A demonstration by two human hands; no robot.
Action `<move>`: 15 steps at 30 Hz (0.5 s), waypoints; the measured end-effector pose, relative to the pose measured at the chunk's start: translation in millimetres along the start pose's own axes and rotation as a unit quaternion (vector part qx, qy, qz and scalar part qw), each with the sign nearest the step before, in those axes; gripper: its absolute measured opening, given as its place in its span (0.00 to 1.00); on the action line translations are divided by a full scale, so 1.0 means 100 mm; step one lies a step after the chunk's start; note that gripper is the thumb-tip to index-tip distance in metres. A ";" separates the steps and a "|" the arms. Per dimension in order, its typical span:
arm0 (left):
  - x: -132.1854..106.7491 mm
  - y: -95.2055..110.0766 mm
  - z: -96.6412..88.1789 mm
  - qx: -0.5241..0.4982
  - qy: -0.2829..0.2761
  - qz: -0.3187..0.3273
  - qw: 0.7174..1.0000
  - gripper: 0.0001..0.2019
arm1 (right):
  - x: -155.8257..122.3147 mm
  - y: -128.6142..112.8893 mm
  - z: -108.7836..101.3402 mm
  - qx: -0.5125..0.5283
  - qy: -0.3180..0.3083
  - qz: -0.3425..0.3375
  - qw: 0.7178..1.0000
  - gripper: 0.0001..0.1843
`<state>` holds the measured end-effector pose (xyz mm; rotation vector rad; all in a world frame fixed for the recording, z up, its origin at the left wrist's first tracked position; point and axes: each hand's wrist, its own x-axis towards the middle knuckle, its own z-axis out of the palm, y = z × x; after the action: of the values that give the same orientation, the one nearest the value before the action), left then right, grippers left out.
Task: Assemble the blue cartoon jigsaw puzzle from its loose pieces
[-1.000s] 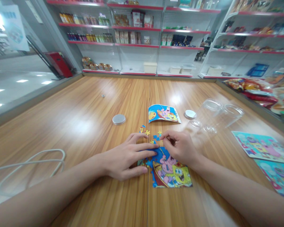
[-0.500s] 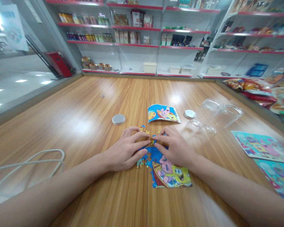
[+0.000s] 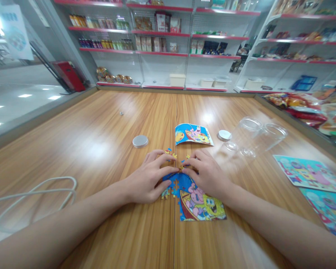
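Note:
My left hand [image 3: 149,178] rests over the loose puzzle pieces with its fingers stretched and apart, its index fingertip by a small yellow piece. Opposite it, my right hand [image 3: 208,173] is curled, its thumb and index finger drawn in on a puzzle piece [image 3: 181,169] that they partly hide. Below the hands lies a partly joined jigsaw puzzle [image 3: 200,203] with a pink figure and a yellow one in a boat. Blue pieces [image 3: 173,185] adjoin its left edge. More loose puzzle pieces [image 3: 170,152] lie beyond my left fingertips.
A curved picture card [image 3: 194,134] stands beyond my hands, between two round lids, one silver [image 3: 140,141] and one white [image 3: 224,135]. Clear plastic jars [image 3: 253,136] lie to the right, near two printed sheets [image 3: 310,173]. A white cable [image 3: 44,191] loops at left.
The joined puzzle has slid very slightly away from me. My left thumb and fingers have drawn back a little, and my right fingers have shifted slightly.

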<state>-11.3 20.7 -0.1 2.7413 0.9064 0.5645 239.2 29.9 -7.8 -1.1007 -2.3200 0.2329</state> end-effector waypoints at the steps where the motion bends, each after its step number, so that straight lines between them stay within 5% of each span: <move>1: 0.00 0.00 0.00 -0.002 0.011 -0.009 1.000 0.21 | 0.00 0.00 0.00 0.001 0.005 0.001 1.000 0.06; 8: 0.01 -0.10 0.08 0.058 0.088 -0.151 0.983 0.19 | 0.01 0.05 -0.02 -0.035 0.067 0.032 0.997 0.10; 15: 0.01 -0.14 0.12 0.078 0.104 -0.159 0.979 0.16 | 0.00 0.11 0.02 -0.077 0.053 0.091 0.991 0.12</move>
<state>-13.6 31.7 -15.0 2.6202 1.4636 0.7550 245.7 37.2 -14.0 -1.3695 -2.1740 0.0608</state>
